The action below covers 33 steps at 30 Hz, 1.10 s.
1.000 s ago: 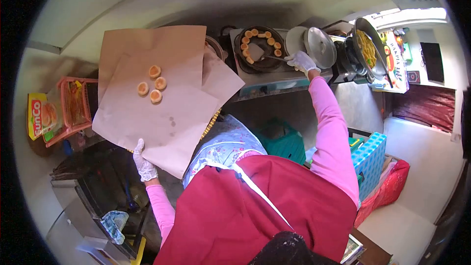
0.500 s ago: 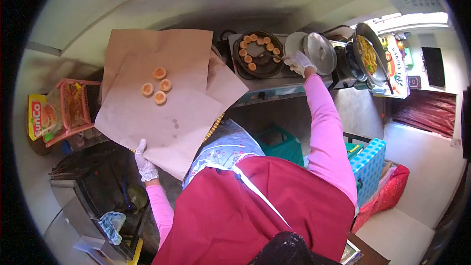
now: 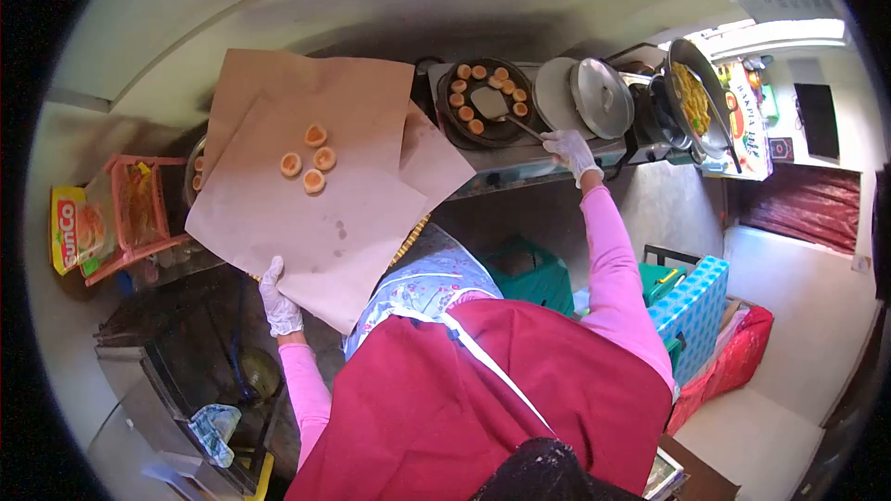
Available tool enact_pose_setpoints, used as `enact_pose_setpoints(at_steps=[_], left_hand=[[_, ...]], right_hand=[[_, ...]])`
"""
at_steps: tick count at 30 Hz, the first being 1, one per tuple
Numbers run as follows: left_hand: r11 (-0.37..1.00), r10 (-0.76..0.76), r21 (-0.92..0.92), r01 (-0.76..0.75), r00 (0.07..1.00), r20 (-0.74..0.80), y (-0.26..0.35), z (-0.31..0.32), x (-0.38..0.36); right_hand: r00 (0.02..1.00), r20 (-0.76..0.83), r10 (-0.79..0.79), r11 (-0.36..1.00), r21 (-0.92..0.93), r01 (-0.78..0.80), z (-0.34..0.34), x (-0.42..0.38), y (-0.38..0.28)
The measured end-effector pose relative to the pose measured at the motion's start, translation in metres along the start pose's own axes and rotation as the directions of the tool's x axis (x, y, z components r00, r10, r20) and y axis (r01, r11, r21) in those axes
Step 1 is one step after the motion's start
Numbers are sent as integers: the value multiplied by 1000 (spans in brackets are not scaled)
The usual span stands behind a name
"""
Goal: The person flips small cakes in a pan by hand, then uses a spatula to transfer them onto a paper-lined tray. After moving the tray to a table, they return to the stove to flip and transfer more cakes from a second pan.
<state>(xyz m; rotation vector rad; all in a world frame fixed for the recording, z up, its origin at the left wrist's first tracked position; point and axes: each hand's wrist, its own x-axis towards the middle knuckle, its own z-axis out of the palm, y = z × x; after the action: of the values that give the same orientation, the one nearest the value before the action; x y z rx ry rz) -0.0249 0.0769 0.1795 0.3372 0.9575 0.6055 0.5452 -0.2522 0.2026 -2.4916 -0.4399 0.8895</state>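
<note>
My right hand (image 3: 571,150), in a clear glove, is closed round the handle of a spatula (image 3: 488,103). The flat blade lies over the middle of a dark round pan (image 3: 494,141), inside a ring of several small browned round pastries (image 3: 465,114). My gloved left hand (image 3: 280,301) grips the near left edge of a tray (image 3: 408,243) with a yellow woven rim, its thumb on top of the paper. Overlapping sheets of brown paper (image 3: 278,213) cover most of this tray. Several pastries (image 3: 324,159) sit on the paper in a small cluster.
Right of the pan are a metal lid (image 3: 601,98) and a wok (image 3: 694,97) of yellow food. A pink basket (image 3: 139,213) stands at the left beside a yellow packet (image 3: 76,230). Below the counter are a green stool (image 3: 534,278) and a blue patterned box (image 3: 689,315).
My right hand has drawn back from the pan, towards my body. The spatula blade now shows its flat face in the pan's middle. The papered tray has shifted slightly right.
</note>
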Motion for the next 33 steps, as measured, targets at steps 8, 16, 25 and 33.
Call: enact_pose_setpoints(at_steps=[8, 16, 25, 33], left_hand=[[999, 13, 52, -15, 999, 30, -1, 12, -1], [999, 30, 32, -32, 998, 53, -2, 18, -2], [999, -7, 46, 4, 997, 74, -5, 12, 11], [998, -50, 45, 47, 998, 45, -7, 17, 20]], right_hand=[[819, 313, -482, 181, -878, 442, 11, 52, -2], [975, -159, -154, 938, -334, 94, 51, 44, -14], [953, -249, -174, 974, -184, 130, 65, -8, -12], [882, -215, -419, 906, -168, 390, 86, 35, 16]])
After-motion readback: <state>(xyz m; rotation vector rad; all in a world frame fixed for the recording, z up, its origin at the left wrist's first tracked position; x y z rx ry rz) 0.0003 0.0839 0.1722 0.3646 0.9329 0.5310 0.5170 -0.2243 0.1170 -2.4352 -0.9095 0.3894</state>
